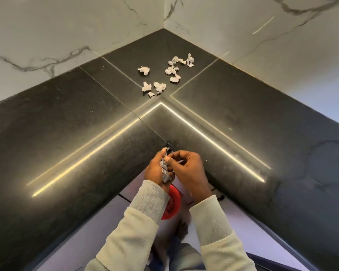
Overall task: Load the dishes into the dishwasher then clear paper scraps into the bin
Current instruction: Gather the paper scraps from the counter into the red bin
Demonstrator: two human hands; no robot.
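Several crumpled paper scraps [165, 74] lie scattered on the black corner worktop [67, 124], towards the back wall. At the worktop's inner front corner my left hand [157, 171] holds a bunch of grey paper scraps [165, 172] in its curled fingers. My right hand [188, 171] is right beside it, thumb and fingers pinching at the top of that bunch. A red round bin [173, 202] stands on the floor directly under my hands, mostly hidden by my left sleeve.
White marble-look walls [47, 36] meet behind the corner. The worktop runs off to the left and right. Pale floor tiles [106, 222] and my legs show below the counter edge.
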